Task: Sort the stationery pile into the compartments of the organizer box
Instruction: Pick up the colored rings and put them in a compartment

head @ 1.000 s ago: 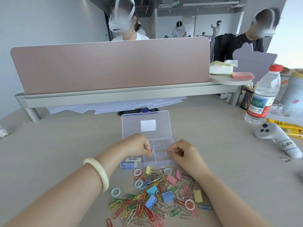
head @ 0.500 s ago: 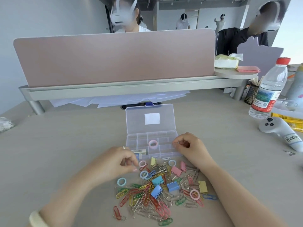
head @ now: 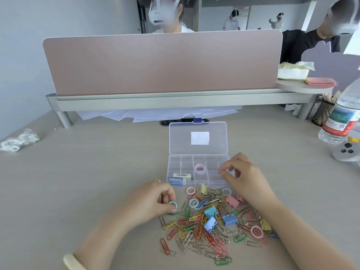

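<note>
Stationery pile [head: 204, 227] lies on the desk [head: 78, 182] just in front of you. At its left edge your left hand [head: 153, 201] pinches a pale teal ring [head: 173, 205] between thumb and fingertips. The ring is held on edge, low over the desk, beside a green paper clip.

Your right hand [head: 245, 176] sits at the right end of the organizer box [head: 174, 166], fingers curled, thumb and forefinger tips close together at the box's right wall. You cannot tell whether they grip the wall or hold nothing.

The clear box lies with its long axis running left to right, directly beyond the pile and touching its far edge. Its lid [head: 197, 145] is swung open away from you, and the blue latch [head: 197, 120] points to the far side. A pink ring [head: 200, 168] lies in a middle compartment. In the near-left compartments a white barcode-labelled block [head: 182, 175] and a blue-wrapped block [head: 176, 180] lie lengthwise, left to right.

The pile holds mixed coloured and silver paper clips pointing every way, blue binder clips [head: 229, 220], a pink binder clip [head: 231, 201] and more loose rings.

A water bottle [head: 342, 117] stands upright at the far right, with a white controller [head: 346, 152] near its base.
</note>
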The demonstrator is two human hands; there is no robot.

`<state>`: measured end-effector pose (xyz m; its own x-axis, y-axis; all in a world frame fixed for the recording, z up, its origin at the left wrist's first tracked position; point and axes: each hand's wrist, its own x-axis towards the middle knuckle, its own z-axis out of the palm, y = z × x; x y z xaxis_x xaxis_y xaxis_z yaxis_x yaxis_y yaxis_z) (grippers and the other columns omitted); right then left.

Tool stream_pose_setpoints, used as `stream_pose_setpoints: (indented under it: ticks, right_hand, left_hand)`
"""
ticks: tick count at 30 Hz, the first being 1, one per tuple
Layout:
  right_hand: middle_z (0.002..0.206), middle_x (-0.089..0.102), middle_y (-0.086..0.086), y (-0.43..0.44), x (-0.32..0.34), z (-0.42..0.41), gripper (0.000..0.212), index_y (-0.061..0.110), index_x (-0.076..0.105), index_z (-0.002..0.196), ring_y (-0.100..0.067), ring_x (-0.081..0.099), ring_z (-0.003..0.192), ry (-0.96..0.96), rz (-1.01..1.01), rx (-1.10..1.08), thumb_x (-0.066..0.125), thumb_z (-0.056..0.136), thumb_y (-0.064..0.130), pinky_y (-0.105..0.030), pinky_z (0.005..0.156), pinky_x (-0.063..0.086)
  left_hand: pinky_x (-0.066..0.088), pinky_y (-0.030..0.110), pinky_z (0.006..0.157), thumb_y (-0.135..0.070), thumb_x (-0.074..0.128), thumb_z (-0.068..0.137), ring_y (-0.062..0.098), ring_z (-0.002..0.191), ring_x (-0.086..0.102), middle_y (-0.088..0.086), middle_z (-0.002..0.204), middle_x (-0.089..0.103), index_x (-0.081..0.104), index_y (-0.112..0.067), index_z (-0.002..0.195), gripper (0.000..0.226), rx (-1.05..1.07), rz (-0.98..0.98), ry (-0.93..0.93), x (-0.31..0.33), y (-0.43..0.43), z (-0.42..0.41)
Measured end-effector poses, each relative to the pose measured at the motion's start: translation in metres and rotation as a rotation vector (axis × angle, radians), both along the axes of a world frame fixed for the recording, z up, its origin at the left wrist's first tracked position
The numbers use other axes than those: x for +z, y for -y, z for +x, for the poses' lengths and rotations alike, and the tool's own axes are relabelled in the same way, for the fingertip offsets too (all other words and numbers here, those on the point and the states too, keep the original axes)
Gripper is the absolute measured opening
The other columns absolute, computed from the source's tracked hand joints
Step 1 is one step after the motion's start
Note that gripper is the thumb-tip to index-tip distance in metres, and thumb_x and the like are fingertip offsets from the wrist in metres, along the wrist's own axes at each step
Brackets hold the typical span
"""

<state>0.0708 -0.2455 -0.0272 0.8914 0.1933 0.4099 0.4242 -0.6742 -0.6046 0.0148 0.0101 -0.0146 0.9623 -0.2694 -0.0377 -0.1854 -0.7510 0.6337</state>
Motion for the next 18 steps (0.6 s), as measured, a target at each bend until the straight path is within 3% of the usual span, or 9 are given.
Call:
stream_pose_setpoints:
  ticks: [3,6,10,14,18]
  right_hand:
    - [0.079,0.048,0.018,-0.01,0.004,-0.008,0.005,0.026,0.065,0.076,-0.007,0.048,0.062,0.022,-0.095,0.091,0.067,0.08,0.024,-0.015,0.065,0.033]
    - [0.076,0.05,0.013,-0.016,0.013,-0.016,0.004,0.027,0.067,0.075,-0.007,0.049,0.067,-0.027,-0.094,0.208,0.07,0.078,0.027,-0.012,0.062,0.034]
    - [0.072,0.045,0.022,-0.036,0.017,-0.029,0.006,0.028,0.071,0.081,0.008,0.048,0.071,-0.067,-0.163,0.409,0.072,0.076,0.031,-0.008,0.068,0.033]
    - [0.07,0.039,0.021,-0.043,0.006,-0.031,0.012,0.031,0.066,0.083,-0.002,0.043,0.075,-0.037,-0.331,0.426,0.063,0.077,0.042,-0.024,0.073,0.031]
    - [0.073,0.04,0.018,-0.04,0.012,-0.031,0.01,0.028,0.064,0.082,-0.004,0.043,0.079,-0.055,-0.395,0.404,0.062,0.081,0.038,-0.025,0.078,0.028]
  left_hand:
    - [0.037,0.017,0.054,-0.024,0.077,0.069,0.001,0.054,0.043,-0.01,0.061,0.052,0.059,-0.029,0.066,0.018,0.003,-0.044,0.008,-0.001,0.006,-0.002]
    - [0.037,0.013,0.053,-0.024,0.076,0.07,-0.001,0.055,0.045,-0.008,0.061,0.051,0.058,-0.03,0.063,0.021,0.035,-0.08,0.054,0.0,0.011,-0.003]
    - [0.038,0.016,0.055,-0.026,0.076,0.07,0.0,0.054,0.044,-0.009,0.061,0.051,0.054,-0.032,0.059,0.025,0.14,-0.156,0.135,-0.002,0.016,-0.002]
    - [0.035,0.014,0.051,-0.03,0.075,0.07,-0.001,0.051,0.043,-0.009,0.059,0.048,0.054,-0.03,0.059,0.024,0.189,-0.183,0.159,-0.004,0.018,-0.002]
    - [0.035,0.013,0.052,-0.031,0.073,0.073,-0.001,0.052,0.043,-0.008,0.062,0.05,0.055,-0.031,0.059,0.022,0.189,-0.194,0.146,-0.006,0.019,-0.002]
